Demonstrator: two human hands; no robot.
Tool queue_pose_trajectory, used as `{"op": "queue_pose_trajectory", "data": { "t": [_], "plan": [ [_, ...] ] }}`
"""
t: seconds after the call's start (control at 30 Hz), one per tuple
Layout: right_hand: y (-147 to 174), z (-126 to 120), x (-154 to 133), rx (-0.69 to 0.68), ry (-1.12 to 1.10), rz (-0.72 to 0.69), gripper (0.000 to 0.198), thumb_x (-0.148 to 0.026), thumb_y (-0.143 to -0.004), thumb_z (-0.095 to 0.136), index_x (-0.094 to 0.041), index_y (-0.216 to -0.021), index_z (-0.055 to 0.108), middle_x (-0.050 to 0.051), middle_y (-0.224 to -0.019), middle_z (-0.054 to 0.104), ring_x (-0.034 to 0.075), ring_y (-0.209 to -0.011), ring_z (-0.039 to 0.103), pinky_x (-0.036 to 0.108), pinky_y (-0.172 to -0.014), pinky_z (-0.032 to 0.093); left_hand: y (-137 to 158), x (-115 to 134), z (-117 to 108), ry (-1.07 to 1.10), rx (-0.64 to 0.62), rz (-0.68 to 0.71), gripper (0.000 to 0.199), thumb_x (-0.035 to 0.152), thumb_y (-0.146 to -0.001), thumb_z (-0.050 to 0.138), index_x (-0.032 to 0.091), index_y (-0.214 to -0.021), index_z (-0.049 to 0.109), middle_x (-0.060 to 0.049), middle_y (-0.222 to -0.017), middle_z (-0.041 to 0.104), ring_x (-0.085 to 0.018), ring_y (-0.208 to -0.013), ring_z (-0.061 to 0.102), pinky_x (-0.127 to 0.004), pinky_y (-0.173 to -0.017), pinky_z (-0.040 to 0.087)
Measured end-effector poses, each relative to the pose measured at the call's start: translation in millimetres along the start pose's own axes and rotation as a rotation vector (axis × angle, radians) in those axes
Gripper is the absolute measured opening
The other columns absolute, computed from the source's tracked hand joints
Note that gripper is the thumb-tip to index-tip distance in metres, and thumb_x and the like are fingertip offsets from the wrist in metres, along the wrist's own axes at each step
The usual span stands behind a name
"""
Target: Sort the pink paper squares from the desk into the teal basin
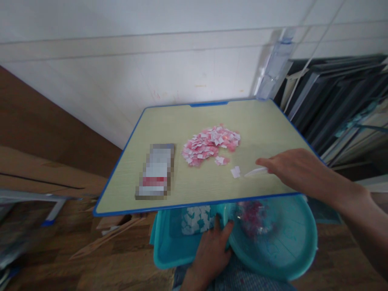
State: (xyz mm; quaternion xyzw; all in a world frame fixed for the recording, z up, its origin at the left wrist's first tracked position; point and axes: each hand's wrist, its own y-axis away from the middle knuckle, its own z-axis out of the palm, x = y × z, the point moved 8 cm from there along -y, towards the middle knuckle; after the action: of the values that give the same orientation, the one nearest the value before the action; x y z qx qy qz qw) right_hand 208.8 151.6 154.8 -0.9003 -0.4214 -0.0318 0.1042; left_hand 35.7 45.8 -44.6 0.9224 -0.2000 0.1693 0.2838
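My right hand is closed around a slim white pointed tool that looks like tweezers. Its tip points left, just beside a small white paper piece on the pale board. Further left lies a heap of small pink and white pieces, with a few loose ones at its lower edge. Below the board, my left hand is open, fingers apart, where the teal rectangular basin meets the round teal basin. White pieces lie inside the rectangular basin.
A pixelated phone-like slab rests on the board's left side. Clear plastic with pink contents sits in the round basin. A clear bottle stands behind the board by the white wall. Dark panels lean at right; cardboard is at left.
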Motion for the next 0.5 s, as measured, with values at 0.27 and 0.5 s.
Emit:
{"op": "queue_pose_trajectory", "data": {
  "t": [0.27, 0.5],
  "plan": [
    [-15.0, 7.8, 23.0, -0.103, 0.146, 0.174, 0.031, -0.013, -0.088, 0.045, -0.023, -0.114, 0.059, 0.003, -0.084, 0.069, 0.02, -0.072, 0.062, 0.032, -0.059, 0.034, -1.8, -0.3, 1.1, 0.002, 0.023, 0.016, 0.061, 0.021, -0.079, 0.05, 0.028, -0.138, 0.037, -0.016, -0.146, 0.031, -0.03, -0.101, 0.059, -0.041, -0.087, 0.044],
    [-28.7, 9.5, 8.2, -0.121, 0.076, 0.094, 0.033, -0.01, -0.084, 0.05, -0.023, -0.113, 0.06, 0.0, -0.068, 0.063, 0.017, -0.063, 0.058, 0.03, -0.056, 0.028, -0.3, 1.5, -1.7, 0.004, 0.013, 0.015, 0.059, 0.024, -0.081, 0.05, 0.027, -0.139, 0.037, -0.016, -0.145, 0.033, -0.032, -0.103, 0.058, -0.043, -0.088, 0.043]
  ]
}}
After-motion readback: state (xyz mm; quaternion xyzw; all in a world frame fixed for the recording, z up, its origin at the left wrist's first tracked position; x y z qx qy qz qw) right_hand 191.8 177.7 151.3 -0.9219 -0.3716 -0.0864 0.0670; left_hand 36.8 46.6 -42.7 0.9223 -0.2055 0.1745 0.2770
